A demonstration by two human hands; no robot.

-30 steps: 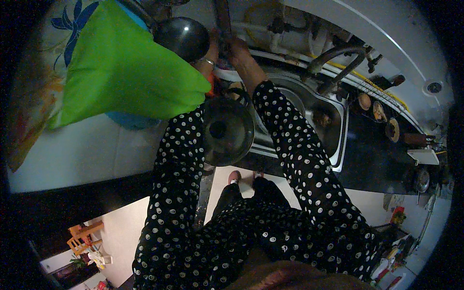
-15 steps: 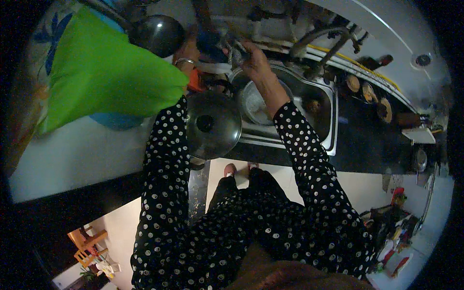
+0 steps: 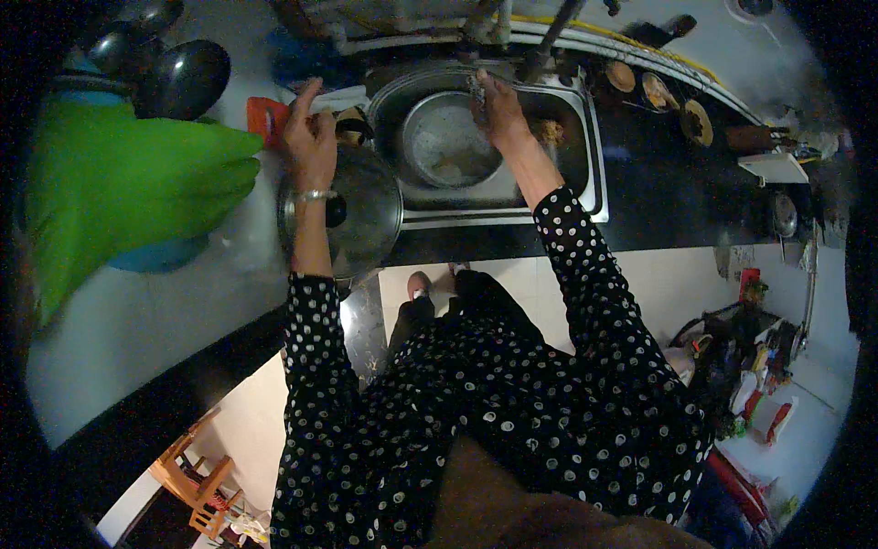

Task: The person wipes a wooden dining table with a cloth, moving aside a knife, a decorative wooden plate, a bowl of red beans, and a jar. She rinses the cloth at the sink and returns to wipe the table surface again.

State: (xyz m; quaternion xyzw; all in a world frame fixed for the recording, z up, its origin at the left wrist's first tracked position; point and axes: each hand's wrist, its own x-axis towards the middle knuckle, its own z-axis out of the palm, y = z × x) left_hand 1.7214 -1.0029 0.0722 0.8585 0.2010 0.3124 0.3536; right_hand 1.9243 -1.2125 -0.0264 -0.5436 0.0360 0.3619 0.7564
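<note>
The scourer [image 3: 476, 90] and basin [image 3: 432, 137] are silver-grey, the cloth [image 3: 119, 178] green, the sleeves [image 3: 599, 284] white-dotted black.

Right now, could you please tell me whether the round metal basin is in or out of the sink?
In the sink: the round metal basin sits within the sink's metal edges, near the right hand.

Over on the left of the counter I see a bright green cloth [image 3: 119, 183] draped in folds, a rounded blue thing [image 3: 157, 254] peeking out below it and a glossy black pan [image 3: 187, 80] just behind. A yellow hose [image 3: 608, 34] follows the back wall. Three round, brownish pieces [image 3: 696, 122] line the right side; down at lower left there's a wooden chair [image 3: 178, 474].
</note>
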